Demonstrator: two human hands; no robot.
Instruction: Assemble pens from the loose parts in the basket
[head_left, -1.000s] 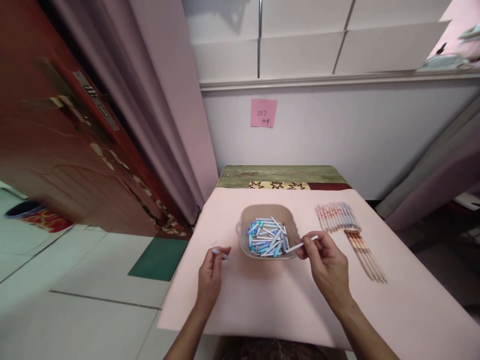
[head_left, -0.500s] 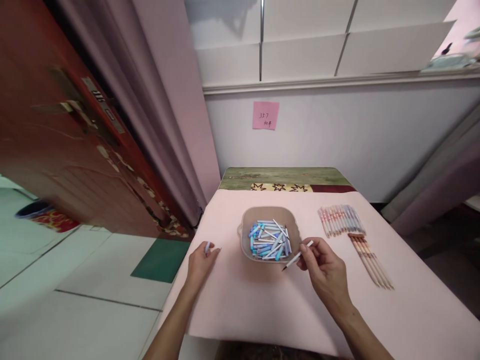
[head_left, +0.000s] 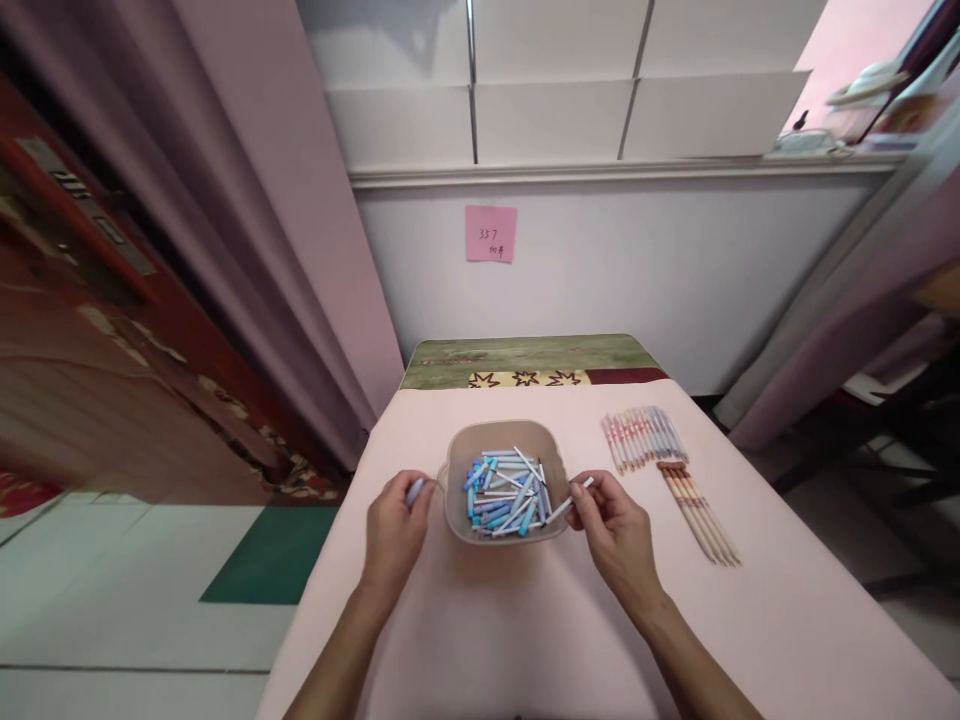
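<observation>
In front of me a brown plastic basin [head_left: 504,428] holds a loose heap of blue, turquoise and lilac pen parts [head_left: 495,512] and thin white sticks. My right hand [head_left: 621,535] pinches a slim white pen core [head_left: 570,500] at the basin's right rim, its lower end over the basin. Closed around a short lilac pen cap [head_left: 415,490], my left hand [head_left: 396,528] is at the basin's left handle. I cannot tell whether those fingertips touch the handle.
On the pink tablecloth [head_left: 517,640], a row of pens with reddish to blue-grey markings [head_left: 643,438] lies at the right. Several beige pens with brown ends [head_left: 697,515] lie just in front of it. A pink note [head_left: 491,234] is stuck to the wall.
My view has turned to the right. My left hand has moved up to the basin's left handle, and the white pen core in my right hand now reaches over the basin's rim.
</observation>
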